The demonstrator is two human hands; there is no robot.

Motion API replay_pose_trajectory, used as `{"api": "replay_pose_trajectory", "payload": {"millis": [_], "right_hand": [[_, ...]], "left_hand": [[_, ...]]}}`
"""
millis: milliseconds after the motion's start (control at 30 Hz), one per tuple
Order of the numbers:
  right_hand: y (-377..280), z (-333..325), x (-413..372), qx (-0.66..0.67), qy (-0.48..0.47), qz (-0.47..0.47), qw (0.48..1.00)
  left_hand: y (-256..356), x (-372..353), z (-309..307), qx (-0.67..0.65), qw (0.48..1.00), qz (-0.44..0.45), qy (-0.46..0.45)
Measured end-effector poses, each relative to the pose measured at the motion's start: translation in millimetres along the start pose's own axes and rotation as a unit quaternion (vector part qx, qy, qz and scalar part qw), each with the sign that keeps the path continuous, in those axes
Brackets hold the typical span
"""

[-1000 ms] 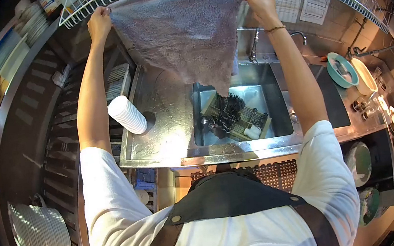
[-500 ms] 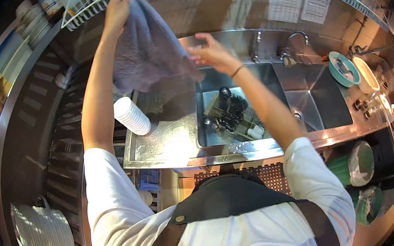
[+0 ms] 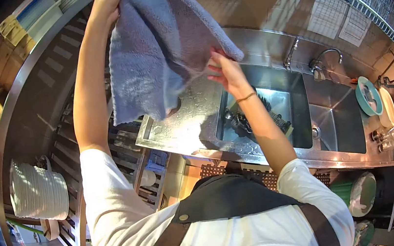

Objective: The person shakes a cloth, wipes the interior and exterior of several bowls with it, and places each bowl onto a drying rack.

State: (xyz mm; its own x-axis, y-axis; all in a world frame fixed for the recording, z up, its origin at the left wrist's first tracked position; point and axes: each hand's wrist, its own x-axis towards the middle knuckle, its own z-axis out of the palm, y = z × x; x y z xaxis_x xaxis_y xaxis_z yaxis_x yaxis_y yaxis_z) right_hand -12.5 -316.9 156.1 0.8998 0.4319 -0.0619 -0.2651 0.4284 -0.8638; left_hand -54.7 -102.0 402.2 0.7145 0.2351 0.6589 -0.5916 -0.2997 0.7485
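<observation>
steel counter (image 3: 185,127) below, left hand (image 3: 109,2) holds towel (image 3: 147,55), right hand (image 3: 229,73) by its edge.

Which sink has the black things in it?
The left sink, nearer the right hand: black things lie there. The right sink shows none.
</observation>
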Motion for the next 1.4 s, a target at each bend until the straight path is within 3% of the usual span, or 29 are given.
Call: {"api": "replay_pose_trajectory", "payload": {"millis": [33, 100, 133, 167, 233, 267, 333, 367, 400, 433, 500, 567, 600, 667, 700, 767, 833, 900, 933, 967, 1000, 1033, 1100, 1133, 1167, 1233, 1267, 1333, 1400], "right_hand": [[-8.5, -1.3, 0.4, 0.0, 0.0, -0.002, 1.0], [-24.6, -3.6, 4.3, 0.024, 0.076, -0.096, 0.992], [-20.3, -12.1, 22.9, 0.036, 0.073, -0.196, 0.977], [-25.9, -14.8, 26.3, 0.035, 0.072, -0.198, 0.977], [-31.5, -21.4, 28.2, 0.001, 0.022, -0.304, 0.952], [-46.8, -18.5, 12.1, -0.101, 0.056, -0.301, 0.947], [-68.1, -34.3, 15.8, -0.129, 0.025, -0.169, 0.977], [-73.5, -47.9, 22.9, -0.136, 0.002, -0.098, 0.986], [-78.0, -53.8, 19.2, -0.235, 0.021, -0.123, 0.964], [-82.1, -63.6, 19.8, -0.236, 0.024, -0.124, 0.964], [-92.7, -78.4, 18.9, -0.329, 0.007, -0.181, 0.927], [-110.4, -85.9, 12.8, -0.321, 0.031, -0.188, 0.928], [-121.4, -88.8, 10.7, -0.345, 0.02, -0.155, 0.926], [-143.8, -80.2, -9.7, -0.353, -0.022, -0.038, 0.935], [-144.2, -88.7, -3.8, -0.352, -0.016, -0.039, 0.935], [-148.7, -99.2, 7.9, -0.115, -0.142, -0.082, 0.98], [-163.1, -99.3, 2.6, -0.07, -0.145, -0.108, 0.981], [-163.0, -89.1, 7.7, -0.121, -0.061, -0.139, 0.981], [-164.0, -89.7, 4.3, -0.209, -0.116, -0.075, 0.968], [-166.3, -94.3, 6.0, -0.207, -0.112, -0.075, 0.969], [-175.5, -98.3, 9.8, -0.153, -0.09, -0.141, 0.974], [-181.1, -102.9, 12.0, -0.101, -0.068, -0.203, 0.972], [-180.8, -104.4, 5.8, -0.137, -0.054, -0.191, 0.97], [-176.8, -104.3, 2.7, -0.165, -0.041, -0.18, 0.969], [-174.8, -103.8, 0.9, -0.191, -0.026, -0.17, 0.966], [-201.1, -133.2, 12.8, -0.121, 0.005, -0.225, 0.967], [-208.4, -130.2, 6.5, -0.113, -0.008, -0.217, 0.97], [-214.1, -119.3, -0.9, -0.1, -0.02, -0.209, 0.973], [-218.4, -116.1, 0.3, -0.124, -0.091, -0.157, 0.975]], "left_hand": [[0.8, -2.7, -5.3, 0.0, 1.0, 0.002, 0.0], [7.8, -16.6, -9.4, -0.087, 0.996, -0.024, -0.019], [8.9, -18.7, -10.8, -0.103, 0.994, -0.041, -0.006], [8.1, -17.7, -12.6, -0.104, 0.994, -0.039, -0.006], [1.3, -16.8, -18.6, -0.059, 0.998, -0.037, 0.006], [-6.3, -13.9, -23.2, -0.058, 0.998, -0.038, 0.005], [-29.0, -3.3, -36.6, 0.077, 0.993, 0.017, 0.091], [-40.3, 2.2, -45.9, 0.076, 0.993, 0.016, 0.09], [-50.6, 6.7, -55.7, 0.212, 0.973, 0.013, 0.095], [-62.2, 10.1, -64.0, 0.344, 0.934, 0.011, 0.097], [-83.0, 10.9, -67.5, 0.377, 0.922, 0.012, 0.088], [-99.6, 9.8, -70.5, 0.362, 0.931, 0.009, 0.044], [-97.1, 8.9, -67.4, 0.349, 0.932, -0.091, 0.032], [-108.1, 15.1, -70.4, 0.325, 0.938, -0.124, -0.01], [-112.4, 17.7, -71.4, 0.3, 0.939, -0.158, -0.049], [-116.2, 20.6, -68.8, 0.219, 0.958, -0.162, -0.094], [-113.6, 22.5, -63.2, 0.038, 0.959, -0.248, -0.134], [-117.6, 30.4, -54.4, -0.024, 0.959, -0.244, -0.139], [-119.7, 34.2, -49.4, -0.067, 0.967, -0.236, -0.073], [-120.5, 36.0, -42.5, -0.11, 0.968, -0.226, -0.007], [-120.8, 35.1, -36.3, -0.152, 0.959, -0.24, -0.007], [-124.4, 32.0, -32.0, -0.156, 0.958, -0.24, -0.008], [-135.7, 23.3, -26.9, -0.115, 0.962, -0.184, -0.166], [-140.6, 18.9, -25.2, -0.042, 0.961, -0.189, -0.2], [-144.9, 15.9, -19.2, 0.059, 0.964, -0.182, -0.187], [-143.1, 12.9, -15.5, 0.197, 0.948, -0.155, -0.196], [-144.7, 12.7, -10.5, 0.193, 0.949, -0.155, -0.194], [-146.0, 15.6, 0.2, 0.108, 0.981, -0.145, -0.07], [-132.2, 14.0, 10.3, 0.053, 0.984, -0.16, -0.052]]}}
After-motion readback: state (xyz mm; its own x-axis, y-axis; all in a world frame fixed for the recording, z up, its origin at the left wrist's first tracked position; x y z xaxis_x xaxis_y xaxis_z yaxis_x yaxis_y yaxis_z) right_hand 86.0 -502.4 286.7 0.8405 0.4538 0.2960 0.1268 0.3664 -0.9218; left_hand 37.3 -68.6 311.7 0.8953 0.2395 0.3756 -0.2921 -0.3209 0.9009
